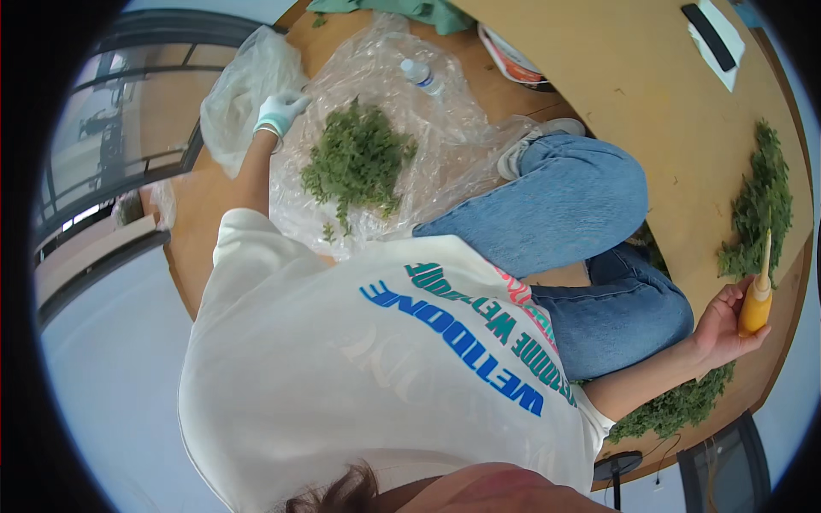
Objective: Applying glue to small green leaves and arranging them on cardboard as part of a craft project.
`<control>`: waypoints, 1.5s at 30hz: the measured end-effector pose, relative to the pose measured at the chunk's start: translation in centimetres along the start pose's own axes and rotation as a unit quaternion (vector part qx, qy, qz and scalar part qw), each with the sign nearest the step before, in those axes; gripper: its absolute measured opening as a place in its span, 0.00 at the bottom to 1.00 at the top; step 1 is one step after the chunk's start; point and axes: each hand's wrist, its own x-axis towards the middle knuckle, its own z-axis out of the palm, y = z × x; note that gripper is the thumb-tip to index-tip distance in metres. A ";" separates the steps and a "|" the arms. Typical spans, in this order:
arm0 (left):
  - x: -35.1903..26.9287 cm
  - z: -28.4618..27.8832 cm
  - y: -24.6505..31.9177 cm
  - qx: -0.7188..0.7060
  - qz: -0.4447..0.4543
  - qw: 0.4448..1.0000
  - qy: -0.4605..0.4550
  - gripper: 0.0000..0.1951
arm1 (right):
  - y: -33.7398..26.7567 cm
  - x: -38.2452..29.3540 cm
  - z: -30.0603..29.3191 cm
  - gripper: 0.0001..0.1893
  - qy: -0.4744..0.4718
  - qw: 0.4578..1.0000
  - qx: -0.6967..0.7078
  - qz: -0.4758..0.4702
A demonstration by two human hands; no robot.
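Observation:
My left hand (282, 114) wears a white glove with a light green cuff. It is at the edge of a clear plastic bag (253, 90) and a crumpled plastic sheet (449, 122); whether its fingers grip the plastic is unclear. Beside it, on the sheet, lies a heap of green leafy sprigs (359, 157). Bare, my right hand (731, 320) holds a yellow tool with a long, pale, pointed tip (755, 311), upright over the table's edge. Just beyond that tip, another pile of green sprigs (760, 199) rests on the tan tabletop (641, 115).
A plastic bottle with a white cap (420, 75) lies on the sheet. At the table's far end is a black flat object (709, 37) on white paper. More greenery (673, 407) is below my right forearm. My bent legs (551, 199) lie between sheet and table.

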 end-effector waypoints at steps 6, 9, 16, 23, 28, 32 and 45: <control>-5.0 3.8 25.7 -0.314 0.378 0.867 -0.088 0.10 | -0.9 -1.5 1.0 0.27 0.044 0.988 0.032 -0.143; -10.2 6.7 39.1 -0.255 0.650 0.714 -0.055 0.11 | -1.0 -2.5 2.4 0.27 0.112 0.971 0.070 -0.199; -21.3 12.1 60.2 -0.073 0.837 0.542 -0.008 0.28 | -1.9 -4.4 5.5 0.27 0.175 0.961 0.119 -0.180; -22.3 14.3 68.8 0.049 0.795 0.590 0.128 0.27 | -1.6 -4.7 6.9 0.25 0.144 0.971 0.134 -0.138; -20.1 13.9 66.1 -0.007 0.803 0.594 0.034 0.16 | -1.6 -4.2 7.3 0.25 0.131 0.971 0.154 -0.124; -16.8 12.3 59.4 -0.159 0.818 0.548 -0.071 0.09 | -0.8 -4.2 7.0 0.25 0.128 0.972 0.156 -0.119; -13.4 8.3 47.3 -0.144 0.771 0.620 0.031 0.13 | 6.5 3.7 6.5 0.36 0.063 0.998 -0.028 -0.009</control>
